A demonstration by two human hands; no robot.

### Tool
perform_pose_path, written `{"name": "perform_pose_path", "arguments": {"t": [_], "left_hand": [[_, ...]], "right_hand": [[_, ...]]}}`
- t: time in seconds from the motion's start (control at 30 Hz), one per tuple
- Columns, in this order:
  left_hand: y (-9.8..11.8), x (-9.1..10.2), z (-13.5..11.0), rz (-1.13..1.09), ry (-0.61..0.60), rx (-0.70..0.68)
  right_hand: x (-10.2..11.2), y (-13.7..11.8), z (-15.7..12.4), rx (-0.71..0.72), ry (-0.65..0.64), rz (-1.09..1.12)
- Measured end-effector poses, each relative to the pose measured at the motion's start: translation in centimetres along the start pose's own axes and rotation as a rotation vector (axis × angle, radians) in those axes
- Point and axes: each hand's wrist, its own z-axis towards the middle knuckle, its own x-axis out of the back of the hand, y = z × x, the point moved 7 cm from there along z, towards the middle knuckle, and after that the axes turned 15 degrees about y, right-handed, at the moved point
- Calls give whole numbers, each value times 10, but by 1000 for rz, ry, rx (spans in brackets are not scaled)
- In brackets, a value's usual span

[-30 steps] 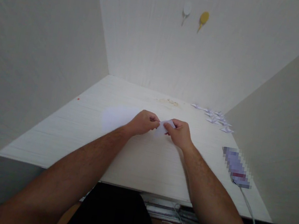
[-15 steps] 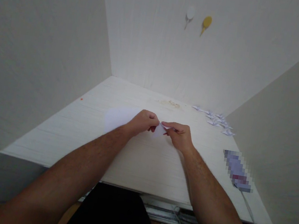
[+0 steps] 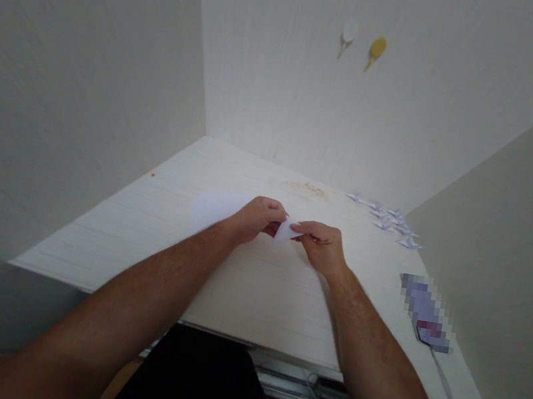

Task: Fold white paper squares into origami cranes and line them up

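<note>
A small folded piece of white paper (image 3: 285, 232) is held just above the pale table, between both hands. My left hand (image 3: 265, 217) pinches its left edge with thumb and fingers. From the other side, my right hand (image 3: 321, 238) grips it, thumb lying on top of the paper. The part of the paper inside the fingers is hidden. Behind my left wrist lie white paper sheets (image 3: 211, 210), flat on the table and partly covered by the forearm.
Several folded white paper cranes (image 3: 387, 220) cluster at the back right of the table (image 3: 252, 291). A blurred-out phone-like device (image 3: 425, 312) with a cable (image 3: 446, 386) lies at the right. Walls enclose three sides; white (image 3: 349, 32) and yellow hooks (image 3: 378, 47) hang at the back.
The paper has turned, so its white triangular face now shows between my hands instead of a thin edge. The whole view has shifted slightly.
</note>
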Motion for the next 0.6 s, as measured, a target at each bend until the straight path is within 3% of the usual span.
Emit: {"name": "perform_pose_path", "arguments": {"t": [0.23,0.43,0.6], "left_hand": [[-1,1,2,2,-13,-18],[1,-1,0,-5,-22,-12],[1,0,3,68,9,-88]], "right_hand": [[0,5,-1,-112,37,77],[-1,7,-1,-117,24,67],[0,9,-1,-113,27,36]]}}
